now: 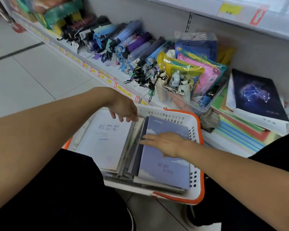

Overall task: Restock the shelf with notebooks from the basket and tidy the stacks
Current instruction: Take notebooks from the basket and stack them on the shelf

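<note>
Fingers flat on both: our right hand (pixel 165 143) presses the purple notebook (pixel 165 165) in the basket (pixel 196 164), left hand (pixel 123 109) hovers relaxed, holding nothing. Basket looks full; shelf stack (pixel 257 104) short and untidy. We judge restocking barely begun.

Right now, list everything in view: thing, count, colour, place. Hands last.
basket: one, white with orange rim, on the floor between the person's knees
cloud notebook: one, lilac-blue, on top at the right side of the basket
white notebook: one, white with pale print, at the left side of the basket
constellation notebook: one, dark navy, atop the shelf stack at right
folders: a stack, multicoloured, under that notebook
folded umbrellas: many, mostly blue, purple and black, in a row along the shelf
clear bin: one, holding colourful packets, on the shelf
left hand: fingers loosely curled, above the basket
right hand: flat on the cloud notebook
</note>
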`<state>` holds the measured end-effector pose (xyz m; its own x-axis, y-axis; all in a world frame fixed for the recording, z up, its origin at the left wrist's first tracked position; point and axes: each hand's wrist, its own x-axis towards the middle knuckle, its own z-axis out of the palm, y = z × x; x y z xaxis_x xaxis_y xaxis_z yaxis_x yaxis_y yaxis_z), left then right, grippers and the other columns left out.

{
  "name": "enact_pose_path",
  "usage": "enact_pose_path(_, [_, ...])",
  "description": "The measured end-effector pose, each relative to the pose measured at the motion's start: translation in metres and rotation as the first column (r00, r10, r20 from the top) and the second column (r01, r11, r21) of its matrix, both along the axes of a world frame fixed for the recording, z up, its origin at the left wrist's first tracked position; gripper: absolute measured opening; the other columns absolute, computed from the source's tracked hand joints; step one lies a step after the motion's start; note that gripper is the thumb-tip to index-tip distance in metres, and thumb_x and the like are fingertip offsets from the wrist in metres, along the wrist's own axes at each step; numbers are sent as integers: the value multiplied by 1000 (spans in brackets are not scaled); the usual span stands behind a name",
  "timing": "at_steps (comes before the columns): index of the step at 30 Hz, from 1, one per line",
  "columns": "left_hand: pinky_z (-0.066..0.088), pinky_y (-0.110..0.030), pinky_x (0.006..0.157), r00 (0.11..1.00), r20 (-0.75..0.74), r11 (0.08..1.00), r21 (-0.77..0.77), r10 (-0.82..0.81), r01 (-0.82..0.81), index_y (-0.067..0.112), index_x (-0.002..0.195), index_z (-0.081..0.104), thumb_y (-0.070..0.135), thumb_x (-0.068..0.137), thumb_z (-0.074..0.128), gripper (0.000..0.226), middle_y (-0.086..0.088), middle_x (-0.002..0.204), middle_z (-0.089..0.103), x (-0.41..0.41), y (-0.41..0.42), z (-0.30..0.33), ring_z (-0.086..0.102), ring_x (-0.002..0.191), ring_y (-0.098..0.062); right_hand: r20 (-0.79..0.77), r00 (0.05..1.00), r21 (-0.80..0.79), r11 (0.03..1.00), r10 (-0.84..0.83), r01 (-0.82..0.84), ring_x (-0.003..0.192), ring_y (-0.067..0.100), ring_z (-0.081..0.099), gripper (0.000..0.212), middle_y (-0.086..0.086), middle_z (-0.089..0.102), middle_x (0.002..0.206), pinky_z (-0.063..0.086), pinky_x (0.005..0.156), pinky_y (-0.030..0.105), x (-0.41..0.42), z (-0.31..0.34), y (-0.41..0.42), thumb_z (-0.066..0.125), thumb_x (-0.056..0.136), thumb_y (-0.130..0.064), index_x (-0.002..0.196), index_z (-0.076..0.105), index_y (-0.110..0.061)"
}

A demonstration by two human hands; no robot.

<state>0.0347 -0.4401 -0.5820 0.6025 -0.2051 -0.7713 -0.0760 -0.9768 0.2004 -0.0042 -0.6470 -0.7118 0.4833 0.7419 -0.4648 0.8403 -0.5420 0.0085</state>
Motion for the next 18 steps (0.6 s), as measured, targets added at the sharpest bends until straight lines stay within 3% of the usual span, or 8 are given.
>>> enact_pose_path(2, [55, -33, 87, 1000, -20, 1000, 15, 6, -6, 23, 127, 56, 44, 97, 50, 37, 5, 115, 63, -1, 0, 1, 63, 105, -15, 17, 999, -24, 999, 31, -31, 137, 33, 40, 97, -3, 8, 166, 46, 95, 41, -1, 3, 5, 78, 82, -9, 156, 19, -28])
enact_pose_path(4, [54, -35, 90, 1000, -21, 1000, 17, 15, -15, 23, 129, 56, 44, 96, 52, 39, 4, 117, 63, -1, 0, 3, 63, 106, -16, 32, 999, 6, 999, 42, -43, 127, 33, 48, 89, 2, 29, 157, 46, 89, 41, -3, 3, 8, 79, 77, -5, 151, 33, -23])
enact_pose_path(6, [54, -37, 92, 999, -18, 999, -8, 36, -36, 22, 128, 56, 48, 94, 55, 43, 2, 121, 62, -2, -3, 6, 63, 106, -17, -39, 999, 104, 994, -16, 20, 108, 35, 58, 55, 9, 55, 129, 50, 80, 43, 0, 15, 9, 76, 78, -9, 127, 55, -22])
enact_pose_path(8, [54, -39, 94, 995, -39, 994, -54, 88, -90, 18, 128, 56, 56, 88, 58, 55, 2, 124, 60, -7, -7, 10, 62, 108, -20, -92, 988, 152, 979, -121, 134, 94, 33, 61, 29, 9, 61, 100, 51, 75, 42, 16, 41, 10, 77, 73, -11, 96, 60, -19])
enact_pose_path(11, [52, -43, 97, 964, -210, 960, -187, 165, -206, 16, 131, 54, 63, 76, 69, 74, 0, 130, 57, -21, -13, 19, 62, 115, -26, -41, 979, 240, 949, -200, 204, 83, 21, 54, 32, 1, 61, 87, 45, 72, 35, 51, 103, 6, 87, 65, -22, 88, 65, -16])
enact_pose_path(14, [48, -47, 102, 870, -388, 780, -424, 303, -460, 14, 118, 67, 40, 78, 70, 48, -9, 119, 70, -34, -25, 28, 64, 114, -30, 65, 973, 467, 869, -220, 165, 69, 16, 55, 31, 3, 67, 81, 38, 65, 33, 63, 165, 11, 87, 65, -31, 87, 73, -14])
enact_pose_path(16, [48, -51, 100, 849, -263, 677, -516, 459, -525, 10, 103, 70, 16, 87, 63, 19, -16, 112, 71, -33, -32, 31, 66, 109, -34, 175, 968, 527, 848, -182, 64, 78, 19, 56, 28, 2, 65, 86, 39, 67, 32, 63, 175, 21, 80, 65, -23, 90, 70, -17])
enact_pose_path(18, [51, -52, 96, 823, -62, 679, -531, 565, -506, 6, 105, 65, 4, 91, 56, 17, -19, 115, 68, -27, -30, 37, 66, 107, -34, 175, 967, 670, 742, -186, 21, 83, 18, 55, 35, 1, 61, 98, 49, 72, 36, 56, 166, 33, 74, 65, -14, 98, 64, -19])
